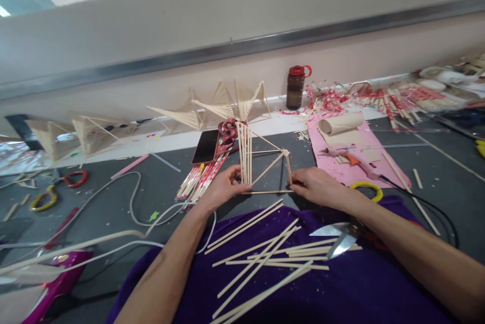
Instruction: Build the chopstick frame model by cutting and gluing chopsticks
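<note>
A small frame of thin wooden sticks (261, 162) stands on the dark table in front of me. My left hand (223, 187) pinches its left lower corner, fingers closed around the sticks. My right hand (316, 185) grips the right lower corner the same way. A horizontal stick runs between both hands. Several loose wooden sticks (261, 253) lie across purple cloth (341, 288) on my lap, with scissors (341, 238) beside them under my right forearm.
A phone (206, 146) and red-white chopstick wrappers (200, 180) lie left of the frame. A glue gun (348, 158) rests on a pink mat (364, 137). Finished stick models (223, 104) line the wall with a brown bottle (295, 86). Cables (132, 202) cross the left.
</note>
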Motion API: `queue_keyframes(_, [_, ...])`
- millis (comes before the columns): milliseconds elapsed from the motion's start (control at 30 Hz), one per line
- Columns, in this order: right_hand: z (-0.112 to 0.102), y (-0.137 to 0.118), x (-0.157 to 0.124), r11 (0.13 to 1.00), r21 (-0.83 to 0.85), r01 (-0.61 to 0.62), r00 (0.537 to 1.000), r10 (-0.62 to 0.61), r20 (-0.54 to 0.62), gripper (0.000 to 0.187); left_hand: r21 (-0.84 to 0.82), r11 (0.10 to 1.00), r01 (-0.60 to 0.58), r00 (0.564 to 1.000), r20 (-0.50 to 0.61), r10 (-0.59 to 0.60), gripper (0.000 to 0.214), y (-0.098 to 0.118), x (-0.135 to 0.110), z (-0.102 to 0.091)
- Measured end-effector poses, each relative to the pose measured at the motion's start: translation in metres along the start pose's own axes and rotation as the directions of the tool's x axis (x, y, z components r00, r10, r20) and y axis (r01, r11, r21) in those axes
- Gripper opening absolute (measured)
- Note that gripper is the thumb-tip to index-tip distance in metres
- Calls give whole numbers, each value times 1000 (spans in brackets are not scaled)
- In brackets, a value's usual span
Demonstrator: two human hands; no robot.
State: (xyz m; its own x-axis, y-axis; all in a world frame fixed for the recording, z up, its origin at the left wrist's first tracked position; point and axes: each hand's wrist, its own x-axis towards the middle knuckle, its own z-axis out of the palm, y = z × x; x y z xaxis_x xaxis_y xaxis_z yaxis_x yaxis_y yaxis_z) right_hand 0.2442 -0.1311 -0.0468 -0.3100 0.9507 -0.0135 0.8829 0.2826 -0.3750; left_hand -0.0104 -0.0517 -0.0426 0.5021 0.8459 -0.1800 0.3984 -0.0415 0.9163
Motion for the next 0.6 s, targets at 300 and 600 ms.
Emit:
queue_keyframes(300, [-2, 0, -1, 1000, 12, -6, 1000, 6, 16, 20, -18, 998, 58, 998, -5, -58, 36, 5, 0, -1])
queue_keyframes(600, [-3, -1, -2, 1000, 23, -3, 1000, 3, -2, 20, 19, 999, 43, 998, 41, -44, 23, 1, -1, -2])
